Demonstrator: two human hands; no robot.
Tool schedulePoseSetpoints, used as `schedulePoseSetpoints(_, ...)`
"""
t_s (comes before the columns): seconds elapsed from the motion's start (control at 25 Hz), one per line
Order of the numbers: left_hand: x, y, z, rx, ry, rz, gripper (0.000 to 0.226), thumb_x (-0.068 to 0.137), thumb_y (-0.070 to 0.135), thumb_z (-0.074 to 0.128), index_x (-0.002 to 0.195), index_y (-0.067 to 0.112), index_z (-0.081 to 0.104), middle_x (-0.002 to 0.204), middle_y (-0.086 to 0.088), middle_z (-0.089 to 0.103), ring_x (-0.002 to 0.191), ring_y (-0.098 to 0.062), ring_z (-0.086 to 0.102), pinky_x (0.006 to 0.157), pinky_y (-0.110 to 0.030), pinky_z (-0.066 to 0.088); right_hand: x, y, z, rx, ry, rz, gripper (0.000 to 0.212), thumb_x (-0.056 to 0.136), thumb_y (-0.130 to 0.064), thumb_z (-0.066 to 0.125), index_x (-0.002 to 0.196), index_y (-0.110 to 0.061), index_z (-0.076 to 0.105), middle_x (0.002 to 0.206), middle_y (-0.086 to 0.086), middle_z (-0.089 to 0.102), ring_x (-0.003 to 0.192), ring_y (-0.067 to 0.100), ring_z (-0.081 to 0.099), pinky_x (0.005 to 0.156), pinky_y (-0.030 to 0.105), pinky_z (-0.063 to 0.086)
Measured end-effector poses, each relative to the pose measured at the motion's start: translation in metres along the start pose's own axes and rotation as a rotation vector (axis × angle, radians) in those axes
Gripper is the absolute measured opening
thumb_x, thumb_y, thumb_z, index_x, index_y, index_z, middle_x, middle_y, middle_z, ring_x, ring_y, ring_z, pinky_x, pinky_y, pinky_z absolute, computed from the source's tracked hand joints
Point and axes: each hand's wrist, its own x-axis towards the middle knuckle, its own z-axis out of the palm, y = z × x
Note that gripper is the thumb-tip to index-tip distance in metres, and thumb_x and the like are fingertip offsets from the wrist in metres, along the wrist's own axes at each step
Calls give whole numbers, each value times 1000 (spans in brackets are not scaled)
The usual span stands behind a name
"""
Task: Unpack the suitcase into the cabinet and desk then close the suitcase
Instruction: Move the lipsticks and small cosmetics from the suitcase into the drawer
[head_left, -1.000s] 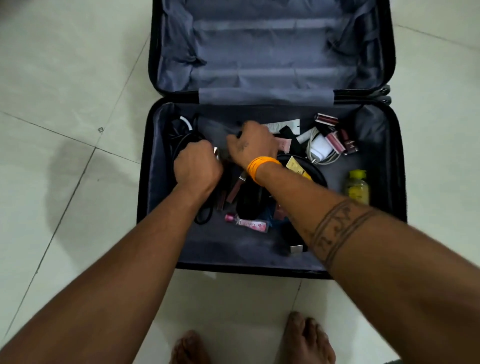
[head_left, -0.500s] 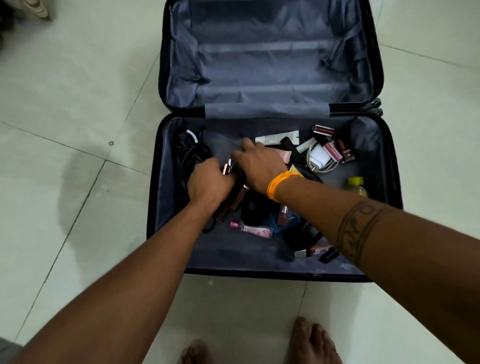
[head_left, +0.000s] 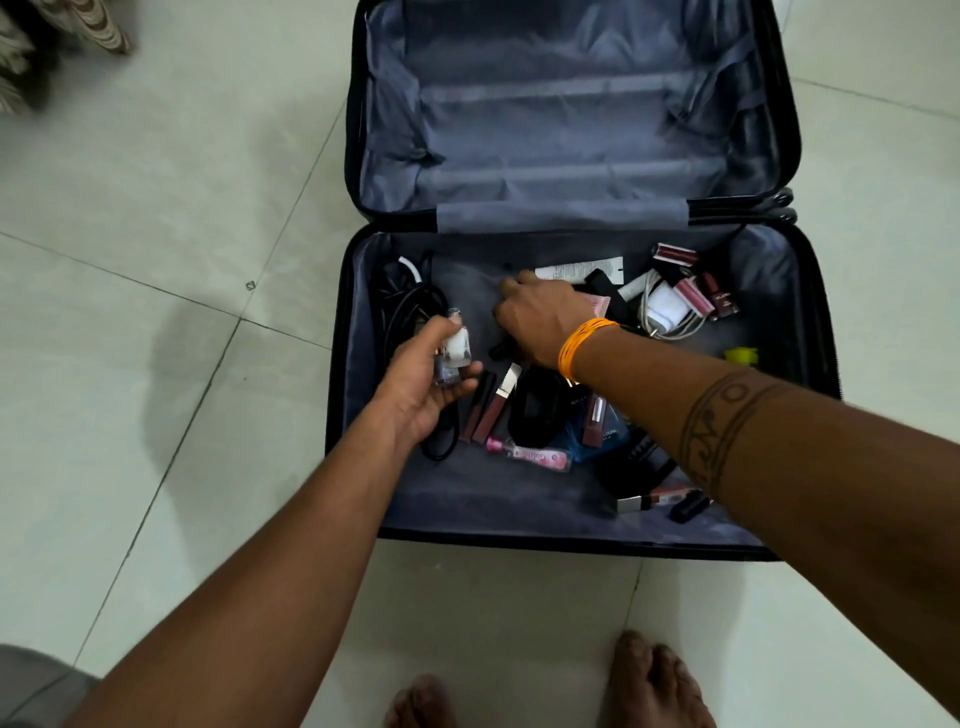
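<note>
Head view: our left hand (head_left: 426, 384) cradles small glass bottles (head_left: 453, 353), light, slippery, breakable; our right hand (head_left: 545, 322) reaches, fingers curled, grip unclear.

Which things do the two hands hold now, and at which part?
Left hand holds small bottles around their bodies. Right hand: its fingers are hidden, so cannot tell.

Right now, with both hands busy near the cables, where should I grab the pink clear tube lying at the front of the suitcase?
Pinch the pink clear tube across its middle, coming straight down from above. It lies flat on the grey lining with open lining on its near side, while lipsticks crowd its far side.
</note>
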Motion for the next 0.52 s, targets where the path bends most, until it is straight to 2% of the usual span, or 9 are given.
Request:
schedulePoseSetpoints(0.12, -2, 3, -3, -88, -66, 5, 5, 98, 22, 64, 97, 18, 62, 85, -2, 76, 75, -19, 77, 57, -25, 60, -3, 3, 6, 271, 57, 158, 37, 92, -32, 65, 120, -8, 59, 118, 19, 67, 109, 42, 65, 77, 45, 52)
schedulePoseSetpoints(0.24, -2, 6, 6, -31, -105, 12, 9, 96, 19, 67, 103, 15, 63, 91, -6, 77, 76, -19, 77, 58, -28, 61, -17, 7, 4, 697, 271, 395, 28, 89, -35, 59, 101, -10, 55, 99, 22, 70, 91, 44, 64, 72, 44, 49)
schedulePoseSetpoints(0.32, -2, 10, 19, 13, -127, 17, 12, 94, 17, 71, 103, 13, 66, 90, -7, 76, 76, -21, 77, 59, -29, 61, -32, 9, 0, 971, 429, 513, 22, 87, -33, 56, 83, -12, 51, 80, 14, 64, 79, 38, 59, 68, 44, 47)
schedulePoseSetpoints(0.4, -5, 17, 34, 62, -156, 33, 16, 91, 17, 76, 103, 11, 69, 91, -9, 77, 78, -23, 78, 61, -31, 62, -52, 16, -7, 1142, 546, 684, 25, 82, -32, 58, 72, -11, 48, 63, 1, 51, 70, 26, 50, 63, 39, 41)
schedulePoseSetpoints(0.44, -6, 19, 41, 93, -172, 41, 18, 90, 17, 79, 104, 10, 70, 91, -9, 77, 79, -23, 78, 62, -31, 63, -64, 21, -6, 1218, 583, 794, 25, 79, -33, 58, 70, -11, 50, 60, -2, 47, 67, 20, 46, 62, 36, 38)
schedulePoseSetpoints(0.52, -12, 22, 55, 149, -213, 50, 21, 88, 17, 82, 104, 11, 70, 88, -7, 77, 79, -23, 78, 63, -31, 64, -89, 29, 4, 1327, 592, 1012, 21, 81, -30, 61, 75, -10, 60, 63, -4, 54, 70, 17, 51, 61, 30, 38)
